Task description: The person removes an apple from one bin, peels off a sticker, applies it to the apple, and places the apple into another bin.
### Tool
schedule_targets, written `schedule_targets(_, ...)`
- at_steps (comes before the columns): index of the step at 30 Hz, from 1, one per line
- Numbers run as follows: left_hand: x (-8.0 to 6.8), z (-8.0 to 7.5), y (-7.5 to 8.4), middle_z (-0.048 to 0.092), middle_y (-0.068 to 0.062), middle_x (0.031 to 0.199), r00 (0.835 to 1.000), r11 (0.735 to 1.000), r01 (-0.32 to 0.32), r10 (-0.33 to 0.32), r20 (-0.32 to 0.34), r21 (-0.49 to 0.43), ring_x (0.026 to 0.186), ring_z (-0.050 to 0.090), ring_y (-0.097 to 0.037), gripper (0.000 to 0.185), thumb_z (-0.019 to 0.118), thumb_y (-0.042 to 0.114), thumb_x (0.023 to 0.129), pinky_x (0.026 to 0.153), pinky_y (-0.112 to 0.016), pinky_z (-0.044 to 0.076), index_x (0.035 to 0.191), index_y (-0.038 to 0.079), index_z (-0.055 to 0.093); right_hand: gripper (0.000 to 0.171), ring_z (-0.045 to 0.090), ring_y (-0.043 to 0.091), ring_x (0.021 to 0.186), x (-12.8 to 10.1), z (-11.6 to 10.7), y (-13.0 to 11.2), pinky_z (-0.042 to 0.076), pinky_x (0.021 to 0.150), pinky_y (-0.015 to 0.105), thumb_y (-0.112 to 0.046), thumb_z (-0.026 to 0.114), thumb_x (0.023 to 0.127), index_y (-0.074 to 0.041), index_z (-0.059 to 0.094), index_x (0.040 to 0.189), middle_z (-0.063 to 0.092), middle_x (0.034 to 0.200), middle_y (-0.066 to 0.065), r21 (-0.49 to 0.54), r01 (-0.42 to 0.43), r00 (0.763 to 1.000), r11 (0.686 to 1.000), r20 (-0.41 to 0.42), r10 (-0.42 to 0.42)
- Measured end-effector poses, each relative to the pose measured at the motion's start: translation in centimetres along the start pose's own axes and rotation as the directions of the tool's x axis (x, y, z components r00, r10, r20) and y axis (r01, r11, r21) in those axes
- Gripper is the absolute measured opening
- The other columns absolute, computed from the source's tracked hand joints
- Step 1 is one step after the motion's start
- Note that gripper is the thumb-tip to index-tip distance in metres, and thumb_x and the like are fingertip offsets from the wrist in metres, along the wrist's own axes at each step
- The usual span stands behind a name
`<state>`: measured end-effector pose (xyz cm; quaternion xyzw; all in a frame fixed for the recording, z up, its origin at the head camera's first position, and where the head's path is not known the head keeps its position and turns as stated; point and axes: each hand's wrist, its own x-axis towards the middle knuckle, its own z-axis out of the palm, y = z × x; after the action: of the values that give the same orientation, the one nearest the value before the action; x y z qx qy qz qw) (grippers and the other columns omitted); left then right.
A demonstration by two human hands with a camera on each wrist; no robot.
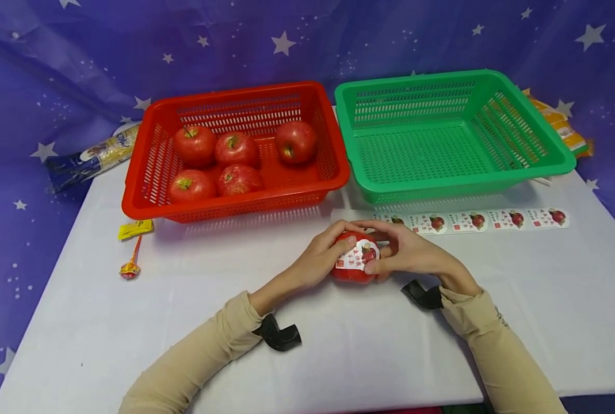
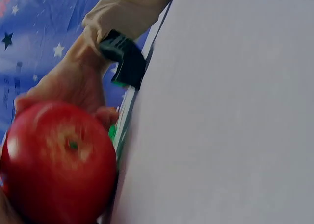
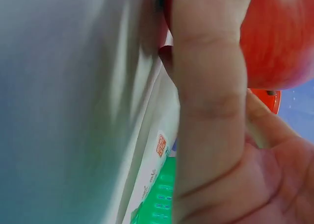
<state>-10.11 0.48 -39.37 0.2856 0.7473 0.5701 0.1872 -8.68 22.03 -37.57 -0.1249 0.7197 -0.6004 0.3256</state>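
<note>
Both the left hand [image 1: 324, 254] and right hand [image 1: 408, 250] curl their fingers around one labelled apple [image 1: 352, 265] on the bench just before the red basket [image 1: 307, 192], where five apples wait unlabelled; the green basket [image 1: 556, 167] holds none.

From my head the view is bright and evenly lit, sharp throughout, with soft shadows just near of the red basket [image 1: 235, 150] and green basket [image 1: 449, 133] on the white tabletop [image 1: 338, 345]. My left wrist view is dimmer and smeared; the apple [image 2: 59, 162] shows small highlights. My right wrist view is badly out of focus, my finger [image 3: 208, 106] filling it.
</note>
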Motion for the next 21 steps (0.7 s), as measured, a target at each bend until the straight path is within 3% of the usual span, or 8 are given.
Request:
schedule_targets(3, 0.5, -0.3, 1.4, 0.056, -0.005, 0.122, 0.997, 0.971, -0.064, 0.07, -0.018, 0.231, 0.112, 0.055, -0.017, 0.023, 0.045, 0.017, 0.096, 0.093, -0.031, 0.044, 0.109, 0.011, 0.062, 0.081, 0.066, 0.018, 0.062, 0.1, 0.0, -0.2, 0.056, 0.061, 0.033, -0.01, 0.077, 0.08, 0.001, 0.031, 0.146, 0.052, 0.127, 0.023, -0.035, 0.009, 1.0, 0.999, -0.005, -0.009)
schedule_targets(6, 1.7, -1.5, 3.9, 0.057, -0.005, 0.123, 0.982, 0.839, -0.165, 0.187, 0.011, 0.519, 0.11, 0.057, -0.019, 0.019, 0.052, 0.018, 0.093, 0.088, -0.034, 0.048, 0.101, 0.013, 0.068, 0.076, 0.067, 0.016, 0.065, 0.1, 0.3, -0.4, 0.054, 0.059, 0.028, -0.01, 0.078, 0.078, 0.005, 0.037, 0.14, 0.059, 0.116, 0.021, -0.114, 0.032, 0.999, 0.993, 0.017, -0.031)
schedule_targets(9, 4.3, -3.5, 6.5, 0.054, -0.007, 0.132, 0.965, 0.736, -0.193, 0.264, -0.012, 0.649, 0.116, 0.056, -0.022, 0.027, 0.062, 0.029, 0.09, 0.091, -0.037, 0.049, 0.111, 0.012, 0.069, 0.073, 0.067, 0.017, 0.085, 0.1, 0.7, -0.6, 0.055, 0.068, 0.028, -0.012, 0.081, 0.073, 0.001, 0.045, 0.135, 0.06, 0.117, 0.014, -0.256, 0.095, 0.995, 0.962, 0.052, -0.085)
schedule_targets(11, 6.6, -4.8, 7.4, 0.044, -0.007, 0.145, 0.974, 0.724, -0.116, 0.217, -0.064, 0.68, 0.129, 0.048, -0.023, 0.058, 0.065, 0.045, 0.087, 0.102, -0.04, 0.044, 0.131, 0.009, 0.057, 0.075, 0.061, 0.019, 0.104, 0.2, 1.0, -0.8, 0.055, 0.082, 0.033, -0.015, 0.083, 0.07, -0.005, 0.047, 0.134, 0.057, 0.125, 0.009, -0.366, 0.152, 0.988, 0.918, 0.085, -0.129)
schedule_targets(13, 8.7, -5.8, 7.4, 0.025, -0.008, 0.158, 0.992, 0.714, 0.001, 0.09, -0.093, 0.7, 0.142, 0.032, -0.023, 0.09, 0.064, 0.061, 0.082, 0.111, -0.041, 0.036, 0.148, 0.006, 0.035, 0.077, 0.055, 0.021, 0.113, 0.1, 1.0, -1.1, 0.052, 0.091, 0.035, -0.018, 0.084, 0.066, -0.01, 0.048, 0.134, 0.056, 0.128, 0.006, -0.475, 0.206, 0.978, 0.856, 0.11, -0.175)
schedule_targets(15, 10.3, -6.3, 6.9, 0.004, -0.009, 0.163, 0.995, 0.659, 0.095, -0.062, -0.072, 0.746, 0.15, 0.01, -0.023, 0.114, 0.059, 0.073, 0.077, 0.118, -0.042, 0.026, 0.154, 0.005, 0.012, 0.079, 0.052, 0.021, 0.116, -0.2, 0.7, -1.8, 0.05, 0.093, 0.037, -0.021, 0.084, 0.063, -0.013, 0.049, 0.133, 0.057, 0.128, 0.003, -0.559, 0.234, 0.972, 0.795, 0.129, -0.195)
schedule_targets(17, 11.2, -6.4, 6.3, -0.005, -0.011, 0.162, 0.985, 0.612, 0.134, -0.165, -0.04, 0.78, 0.151, 0.001, -0.023, 0.125, 0.057, 0.08, 0.071, 0.119, -0.042, 0.023, 0.153, 0.002, 0.004, 0.081, 0.055, 0.02, 0.114, -1.0, 0.0, -3.0, 0.051, 0.092, 0.038, -0.023, 0.085, 0.063, -0.014, 0.048, 0.134, 0.057, 0.128, 0.002, -0.61, 0.245, 0.969, 0.754, 0.141, -0.201)
schedule_targets(21, 11.9, -6.4, 5.6, 0.006, -0.016, 0.161, 0.986, 0.579, 0.134, -0.157, -0.052, 0.804, 0.15, 0.007, -0.024, 0.125, 0.06, 0.08, 0.068, 0.117, -0.042, 0.027, 0.152, 0.0, 0.015, 0.082, 0.059, 0.017, 0.107, -2.4, -3.3, -7.9, 0.054, 0.085, 0.034, -0.022, 0.087, 0.064, -0.016, 0.047, 0.135, 0.058, 0.126, 0.001, -0.68, 0.219, 0.971, 0.699, 0.081, -0.225)
